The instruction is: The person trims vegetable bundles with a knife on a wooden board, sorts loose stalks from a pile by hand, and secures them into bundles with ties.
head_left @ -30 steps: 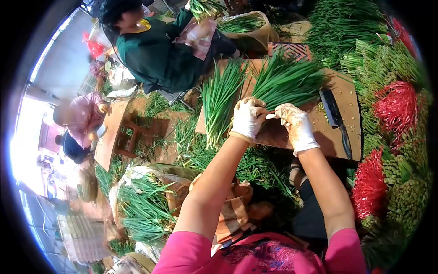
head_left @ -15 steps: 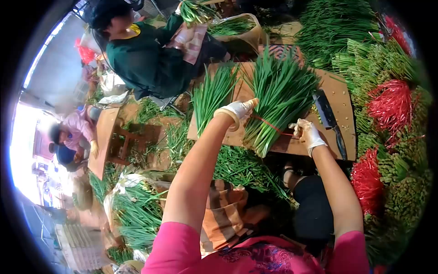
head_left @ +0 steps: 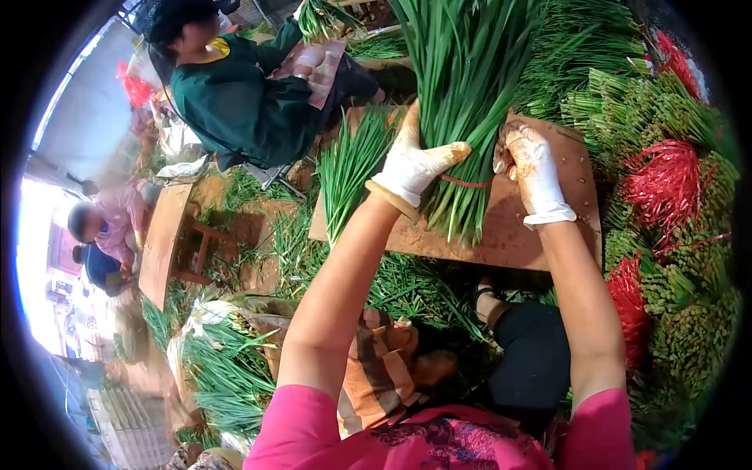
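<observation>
A thick bundle of chives (head_left: 470, 86) stands tilted over the wooden board, its pale cut ends toward me. A thin red tie (head_left: 464, 182) circles it near those ends. My left hand (head_left: 415, 163), in a whitish glove, grips the bundle from the left, with the thumb across the front. At the bundle's right side is my gloved right hand (head_left: 534, 168), fingers curled in close to the leaves; what they hold is hidden. A smaller loose pile of chives (head_left: 352, 168) lies on the left of the board (head_left: 509, 235).
Stacked chive bundles (head_left: 674, 313) line the right side, with red tie strands (head_left: 662, 184) on top. A person in dark green (head_left: 243, 110) sits at the far left, holding chives. A sack of greens (head_left: 227, 368) stands at lower left. Leaves litter the ground.
The bundle has been raised and shifted away from me, and my left hand now wraps it. My right hand moved up beside it. The knife seen on the board's right is no longer visible.
</observation>
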### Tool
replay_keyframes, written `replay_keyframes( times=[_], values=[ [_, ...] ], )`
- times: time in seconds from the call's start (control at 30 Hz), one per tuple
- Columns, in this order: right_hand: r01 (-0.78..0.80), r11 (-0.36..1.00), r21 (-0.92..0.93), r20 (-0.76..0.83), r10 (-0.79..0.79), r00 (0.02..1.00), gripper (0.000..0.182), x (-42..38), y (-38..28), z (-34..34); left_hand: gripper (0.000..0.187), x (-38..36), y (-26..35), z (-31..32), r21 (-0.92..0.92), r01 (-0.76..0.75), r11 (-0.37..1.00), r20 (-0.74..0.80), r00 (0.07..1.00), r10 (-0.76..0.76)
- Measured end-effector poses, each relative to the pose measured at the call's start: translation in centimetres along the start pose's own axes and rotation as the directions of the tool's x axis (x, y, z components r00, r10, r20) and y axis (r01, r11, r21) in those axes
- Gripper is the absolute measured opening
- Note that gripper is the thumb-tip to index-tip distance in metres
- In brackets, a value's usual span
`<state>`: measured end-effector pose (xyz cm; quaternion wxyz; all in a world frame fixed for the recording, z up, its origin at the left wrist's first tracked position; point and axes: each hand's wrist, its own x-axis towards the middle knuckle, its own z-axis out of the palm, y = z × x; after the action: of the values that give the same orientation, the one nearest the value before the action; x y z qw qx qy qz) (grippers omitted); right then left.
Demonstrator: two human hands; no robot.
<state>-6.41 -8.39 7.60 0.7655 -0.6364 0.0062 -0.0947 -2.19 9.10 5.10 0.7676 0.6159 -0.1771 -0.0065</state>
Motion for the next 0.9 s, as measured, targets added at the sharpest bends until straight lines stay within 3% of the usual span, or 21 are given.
replay_keyframes(
  times=[0.03,0.1,0.13,0.17,0.2,0.23,0.27,0.33,0.37,0.4,0.43,0.47,0.5,0.57,0.6,0.67,0.7,0.77,0.83,0.87,0.9],
  values=[
    [0.001,0.997,-0.083,0.055,0.004,0.998,0.019,0.1,-1.5,0.1,0.098,-0.5,2.2,0.7,-0.059,-0.022,0.998,0.041,0.999,0.025],
    [0.038,0.998,0.057,0.132,-0.046,0.99,0.019,0.1,-0.6,-0.1,0.087,-0.9,1.3,-0.7,0.118,-0.14,0.983,0.082,0.988,0.13],
    [0.109,0.992,0.07,0.229,-0.122,0.966,0.017,-0.5,0.5,-0.8,0.089,-1.3,0.7,-0.9,0.016,-0.158,0.987,0.134,0.979,0.154],
    [0.366,0.906,-0.211,0.359,-0.277,0.891,0.015,0.2,4.6,-1.8,0.09,-1.6,-0.9,-1.7,0.074,-0.175,0.982,0.134,0.977,0.164],
    [0.613,0.677,-0.408,0.472,-0.419,0.776,0.014,0.9,8.5,-2.8,0.09,-2.0,-2.7,-2.3,0.156,-0.102,0.983,0.084,0.992,0.09],
    [0.768,-0.009,-0.64,0.721,-0.352,0.597,0.012,1.2,10.9,-4.3,0.096,-2.6,-2.6,-1.7,0.16,-0.034,0.986,0.063,0.998,0.024],
    [0.556,0.531,-0.64,0.458,-0.317,0.83,0.01,-0.3,10.0,-2.8,0.103,-3.2,-2.4,-1.2,0.163,0.034,0.986,0.041,0.998,-0.041],
    [0.43,0.714,-0.552,0.379,-0.245,0.892,0.011,-1.3,8.0,-1.8,0.096,-2.1,-0.8,-0.6,0.545,-0.149,0.825,0.086,0.989,0.121],
    [0.343,0.799,-0.494,0.358,-0.172,0.918,0.011,-1.3,6.8,-1.2,0.094,-2.3,0.5,-0.1,0.387,-0.039,0.921,0.011,0.999,0.038],
    [0.222,0.888,-0.402,0.336,-0.083,0.938,0.012,-1.3,5.5,-0.8,0.094,-1.3,1.0,-0.1,0.523,-0.093,0.847,0.022,0.995,0.095],
    [-0.035,0.98,-0.198,0.325,0.099,0.94,0.013,-1.1,4.5,-0.7,0.097,0.0,1.6,0.1,0.582,-0.072,0.81,0.066,0.997,0.041],
    [-0.033,0.969,-0.243,0.318,0.112,0.942,0.017,-0.4,6.0,-1.6,0.101,1.3,2.1,0.3,0.639,-0.06,0.767,0.11,0.994,-0.014],
    [-0.221,0.966,-0.138,0.254,0.25,0.934,0.021,-1.9,3.4,-1.1,0.104,2.1,4.0,1.0,0.763,-0.011,0.646,0.108,0.988,-0.11],
    [-0.34,0.937,-0.078,0.146,0.348,0.926,0.023,-2.1,5.7,-2.7,0.104,3.8,4.7,1.7,0.726,0.212,0.655,0.065,0.926,-0.371],
    [-0.445,0.896,0.001,0.167,0.439,0.883,0.022,-2.6,7.1,-3.7,0.105,4.9,2.3,0.4,0.68,0.18,0.711,0.088,0.943,-0.322],
    [-0.589,0.795,0.146,0.18,0.564,0.806,0.02,-4.4,11.0,-5.9,0.106,4.0,4.3,0.0,0.839,0.078,0.539,0.093,0.954,-0.284],
    [-0.628,0.747,0.219,0.177,0.603,0.778,0.019,-5.4,13.5,-7.2,0.104,4.0,1.9,-1.9,0.828,0.089,0.554,0.075,0.961,-0.266],
    [-0.668,0.702,0.247,0.245,0.621,0.744,0.019,-7.2,13.4,-8.2,0.099,1.7,2.5,-2.6,0.935,0.044,0.351,0.061,0.957,-0.284],
    [-0.586,0.81,0.025,0.199,0.57,0.797,0.013,-7.9,9.3,-6.5,0.099,-1.2,1.2,-2.8,0.982,-0.019,0.186,0.055,0.98,-0.19],
    [-0.286,0.947,-0.144,0.257,0.315,0.914,0.012,-7.8,10.3,-6.3,0.104,-2.9,0.5,-2.5,0.98,-0.087,0.18,0.115,0.982,-0.147],
    [0.064,0.959,-0.276,0.359,0.041,0.932,0.011,-7.7,11.3,-5.9,0.108,-5.2,0.7,-0.7,0.997,-0.077,-0.01,0.074,0.982,-0.176]
  ],
)
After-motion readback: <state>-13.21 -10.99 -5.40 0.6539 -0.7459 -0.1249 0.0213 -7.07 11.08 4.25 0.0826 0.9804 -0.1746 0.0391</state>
